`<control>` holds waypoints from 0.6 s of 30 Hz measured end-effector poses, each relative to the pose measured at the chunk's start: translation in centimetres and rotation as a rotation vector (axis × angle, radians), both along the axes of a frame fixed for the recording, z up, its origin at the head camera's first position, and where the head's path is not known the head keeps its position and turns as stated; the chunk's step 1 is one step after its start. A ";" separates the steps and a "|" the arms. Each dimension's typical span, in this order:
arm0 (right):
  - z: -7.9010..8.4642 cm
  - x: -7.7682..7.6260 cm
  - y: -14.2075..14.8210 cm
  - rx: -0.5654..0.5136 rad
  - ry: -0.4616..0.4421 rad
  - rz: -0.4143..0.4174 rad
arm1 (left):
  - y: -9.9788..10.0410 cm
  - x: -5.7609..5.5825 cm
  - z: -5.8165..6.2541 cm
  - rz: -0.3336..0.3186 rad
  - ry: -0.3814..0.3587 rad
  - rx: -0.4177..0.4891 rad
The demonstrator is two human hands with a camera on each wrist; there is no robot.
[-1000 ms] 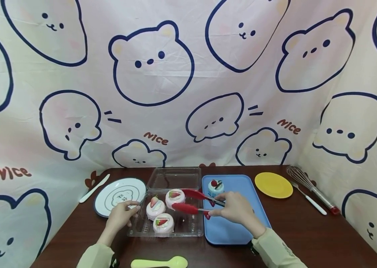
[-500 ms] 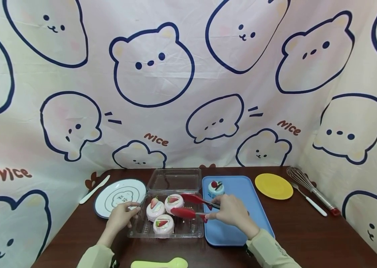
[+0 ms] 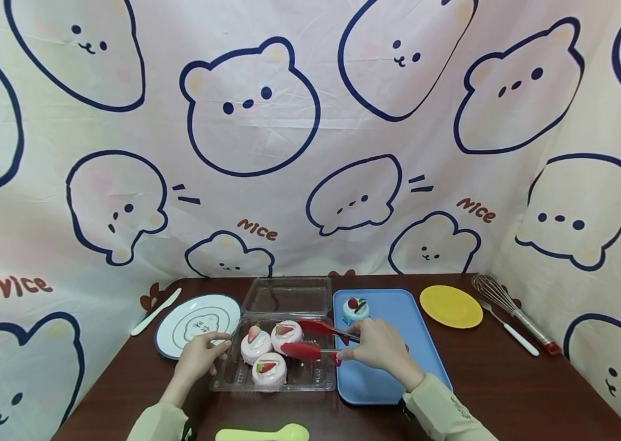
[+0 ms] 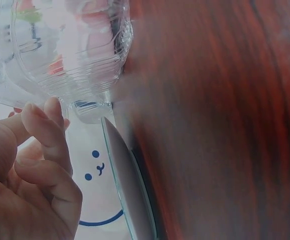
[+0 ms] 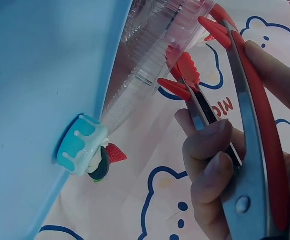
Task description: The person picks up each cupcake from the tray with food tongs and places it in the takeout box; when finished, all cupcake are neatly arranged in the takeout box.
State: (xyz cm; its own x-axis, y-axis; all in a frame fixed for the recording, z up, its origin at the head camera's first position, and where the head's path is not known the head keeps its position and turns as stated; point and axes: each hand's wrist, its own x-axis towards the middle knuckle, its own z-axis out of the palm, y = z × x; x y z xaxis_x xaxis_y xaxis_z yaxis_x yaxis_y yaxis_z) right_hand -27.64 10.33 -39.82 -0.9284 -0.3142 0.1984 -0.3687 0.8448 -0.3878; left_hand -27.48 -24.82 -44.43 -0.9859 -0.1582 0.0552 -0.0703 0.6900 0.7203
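Note:
My right hand [image 3: 381,348] grips a pair of red-tipped metal tongs [image 5: 250,140], whose arms stand apart. Their red tips reach into the clear plastic container [image 3: 310,383], right at the rear pink cake [image 3: 284,329]. Two more pink cakes sit close by in it, one at the left [image 3: 255,348] and one in front [image 3: 269,371]; each bears a strawberry piece. My left hand [image 3: 199,360] pinches the container's left rim, its fingers bent in the left wrist view. Beneath my right hand lies a blue tray [image 3: 398,392] with a small blue-iced cake [image 5: 82,145] near its far left corner.
Left of the container are a white plate [image 3: 178,306] and a white knife [image 3: 156,311]. At the right stand a yellow plate [image 3: 450,306], a white-handled fork [image 3: 514,334] and a whisk [image 3: 514,309]. A light green spoon [image 3: 263,433] lies in front. Behind everything hangs a printed cloth.
My right hand has shifted slightly left and down with the tongs, bringing their tips nearer the rear pink cake, then nearly stopped. My left hand has stayed in place.

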 end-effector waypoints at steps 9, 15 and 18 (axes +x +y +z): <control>0.1 0.1 -0.2 0.046 0.017 -0.022 | 0.0 -0.2 -0.3 -0.002 0.007 -0.001; 0.3 0.1 -0.5 0.062 0.018 -0.031 | 0.0 -0.2 -0.3 -0.001 0.011 -0.004; 0.3 0.1 -0.6 0.071 0.022 -0.027 | 0.0 -0.1 -0.4 -0.002 0.013 -0.007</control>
State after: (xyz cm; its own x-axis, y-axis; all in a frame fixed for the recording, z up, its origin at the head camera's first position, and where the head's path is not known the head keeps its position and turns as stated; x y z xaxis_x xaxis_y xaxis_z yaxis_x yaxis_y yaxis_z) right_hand -27.50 9.72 -39.47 -0.9322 -0.3034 0.1975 -0.3538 0.8794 -0.3187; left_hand -27.60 -24.86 -44.79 -0.9854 -0.1555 0.0696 -0.0591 0.6955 0.7161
